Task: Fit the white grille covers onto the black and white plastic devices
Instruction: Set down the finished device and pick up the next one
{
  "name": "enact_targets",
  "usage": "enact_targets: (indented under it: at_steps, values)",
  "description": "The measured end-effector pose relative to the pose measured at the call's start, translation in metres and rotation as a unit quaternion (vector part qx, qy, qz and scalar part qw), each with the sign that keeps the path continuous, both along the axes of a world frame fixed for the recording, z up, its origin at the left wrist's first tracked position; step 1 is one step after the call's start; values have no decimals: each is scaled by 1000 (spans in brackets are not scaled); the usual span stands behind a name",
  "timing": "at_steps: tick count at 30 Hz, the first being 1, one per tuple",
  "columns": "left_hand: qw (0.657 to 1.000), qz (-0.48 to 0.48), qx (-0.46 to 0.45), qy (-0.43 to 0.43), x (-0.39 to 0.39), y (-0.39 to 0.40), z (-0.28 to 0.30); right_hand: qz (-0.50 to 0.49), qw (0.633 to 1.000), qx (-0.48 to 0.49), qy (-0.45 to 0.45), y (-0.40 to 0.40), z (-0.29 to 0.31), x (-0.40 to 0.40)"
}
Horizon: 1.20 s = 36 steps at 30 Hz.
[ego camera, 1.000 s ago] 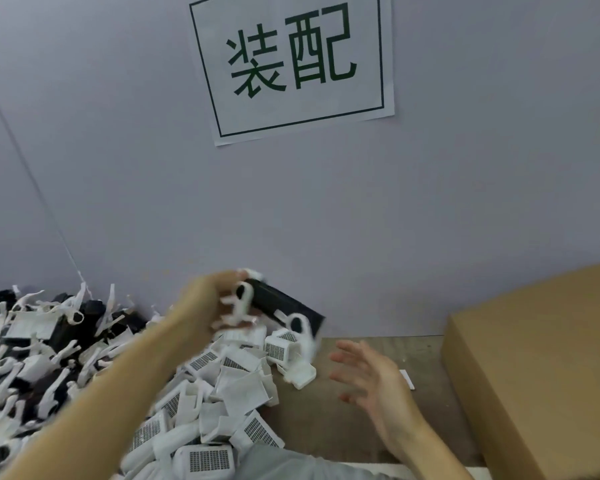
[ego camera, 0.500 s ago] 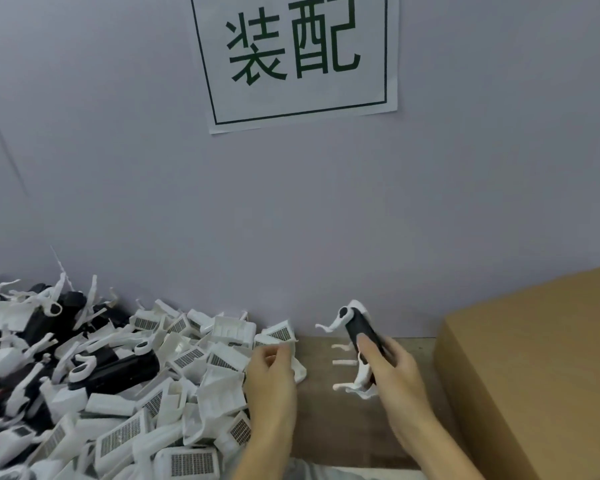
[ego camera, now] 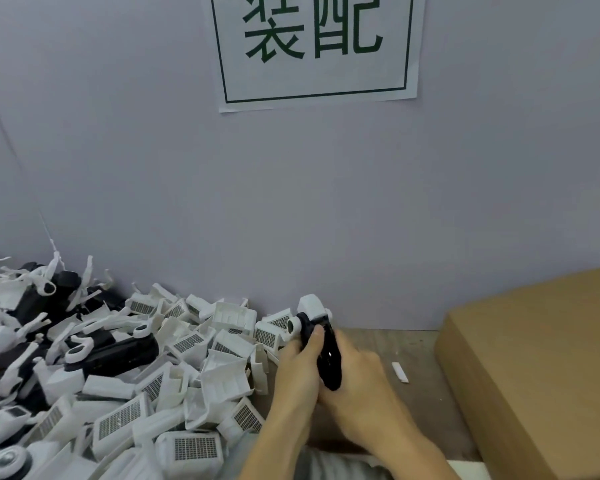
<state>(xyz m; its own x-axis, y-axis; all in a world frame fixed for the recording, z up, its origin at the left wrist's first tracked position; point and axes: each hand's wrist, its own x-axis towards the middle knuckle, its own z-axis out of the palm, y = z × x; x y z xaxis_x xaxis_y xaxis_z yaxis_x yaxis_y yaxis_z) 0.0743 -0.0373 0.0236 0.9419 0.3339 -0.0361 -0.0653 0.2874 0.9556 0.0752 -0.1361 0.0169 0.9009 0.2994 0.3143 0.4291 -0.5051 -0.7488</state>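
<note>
Hands first: our left hand (ego camera: pixel 300 372) and right hand (ego camera: pixel 361 382) both curl their fingers around the black and white device (ego camera: pixel 321 351), held just above the counter (ego camera: pixel 388 344). We should square the white grille cover (ego camera: pixel 312 306) on its far end, then press evenly until it seats. Spare covers (ego camera: pixel 194 341) lie piled to the left.

Even, diffuse indoor light, no hard shadows or glare; soft overall with compression smear, hands (ego camera: pixel 329 382) slightly motion-blurred, wide-angle bending visible toward the frame edges.
</note>
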Motion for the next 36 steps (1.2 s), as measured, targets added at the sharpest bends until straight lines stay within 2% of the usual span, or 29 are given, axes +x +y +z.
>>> enact_targets:
  at_steps: [2, 4, 6, 7, 9, 10, 11, 14, 17, 18, 19, 20, 21, 22, 23, 24, 25, 26, 27, 29, 32, 34, 36]
  values:
    - [998, 10, 62, -2, 1, -1, -1, 14, 1000, 12, 0, -4, -1, 2]
    - [979, 31, 200, -28, -1, 2, -2, 66, 991, 115, 25, -10, -4, 3]
    - [928, 16, 362, -84, -5, 4, -2, 115, 952, 268, 94, -18, -6, 7]
    - [903, -2, 414, -111, -7, 3, -2, 130, 927, 330, 124, -21, -5, 9]
    - [854, -24, 501, -139, -9, -4, -2, 98, 897, 401, 161, -23, -4, 10]
    - [828, -34, 541, -141, -10, -8, -1, 52, 896, 409, 163, -24, -3, 11]
    - [815, -44, 560, -141, -12, -13, -1, 2, 904, 400, 152, -24, -1, 11]
    - [829, -59, 536, -150, -13, -21, -2, -88, 915, 379, 112, -25, 3, 12]
    - [796, -55, 587, -137, -18, -28, -7, -143, 908, 381, 102, -25, 2, 12]
    - [789, -37, 598, -135, -17, -29, -9, -132, 908, 383, 104, -24, 2, 12]
    - [795, -13, 591, -137, -16, -29, -9, -101, 907, 394, 111, -23, 2, 10]
    - [820, 14, 557, -135, -15, -28, -6, -66, 902, 410, 120, -21, 1, 10]
    - [860, 46, 492, -129, -14, -25, -2, -50, 896, 422, 129, -20, 0, 11]
    - [910, 74, 394, -108, -11, -21, 1, -56, 894, 422, 136, -19, -2, 13]
    - [962, 90, 244, -84, -10, -15, 6, -79, 898, 410, 140, -20, -3, 16]
    - [991, 85, 78, -67, -9, -8, 12, -111, 905, 384, 143, -21, -4, 18]
    - [994, 58, -80, -51, -8, -2, 16, -135, 913, 353, 152, -21, -4, 19]
    - [982, 32, -183, -44, -6, 6, 16, -143, 918, 331, 165, -22, -4, 19]
    - [975, 21, -220, -39, -5, 12, 16, -131, 919, 323, 183, -22, -3, 19]
    - [979, 41, -198, -16, -3, 15, 15, -66, 905, 341, 247, -19, -1, 13]
    - [977, 76, -199, -4, -2, 11, 10, 67, 857, 352, 371, -13, 5, -1]
    - [975, 56, -216, -20, -2, 10, 9, 128, 840, 343, 400, -13, 7, -6]
    - [974, 7, -223, -29, -4, 8, 7, 141, 841, 345, 392, -13, 8, -7]
